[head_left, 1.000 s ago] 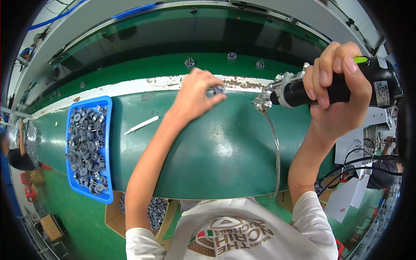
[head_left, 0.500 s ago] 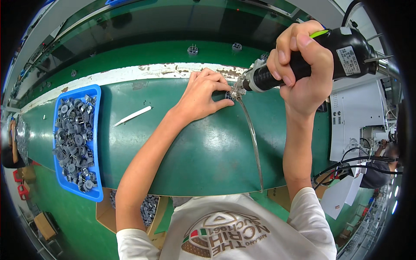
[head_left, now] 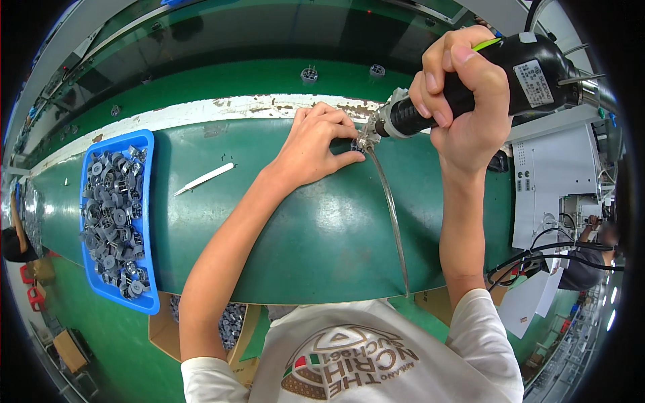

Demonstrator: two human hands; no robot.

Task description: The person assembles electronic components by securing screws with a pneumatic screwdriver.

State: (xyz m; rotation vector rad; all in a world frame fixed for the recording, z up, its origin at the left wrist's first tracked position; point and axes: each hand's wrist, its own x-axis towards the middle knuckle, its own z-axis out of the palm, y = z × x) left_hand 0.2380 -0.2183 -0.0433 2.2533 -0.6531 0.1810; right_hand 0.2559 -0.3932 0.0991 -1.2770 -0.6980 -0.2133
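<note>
In my right hand (head_left: 470, 94) is a black power screwdriver (head_left: 497, 84), held tilted with its tip end toward the lower left. Its clear nozzle (head_left: 369, 134) sits against a small dark plug-like part (head_left: 358, 144). My left hand (head_left: 319, 144) pinches that part between thumb and fingers near the bench's far edge; most of the part is hidden by fingers and nozzle. A clear tube (head_left: 390, 201) runs from the nozzle down to the bench's near edge.
A blue tray (head_left: 156, 269) full of grey plug parts stands at the left of the green bench (head_left: 309, 248). White tweezers (head_left: 205, 178) lie near it. Beyond the white strip (head_left: 242, 107), spaced-out parts (head_left: 309, 74) stand on a green belt. A white machine (head_left: 554, 188) with black cables is at right.
The screwdriver and my right hand have shifted slightly left. Parts on the far green belt have moved a little to the right. My left hand stays nearly still.
</note>
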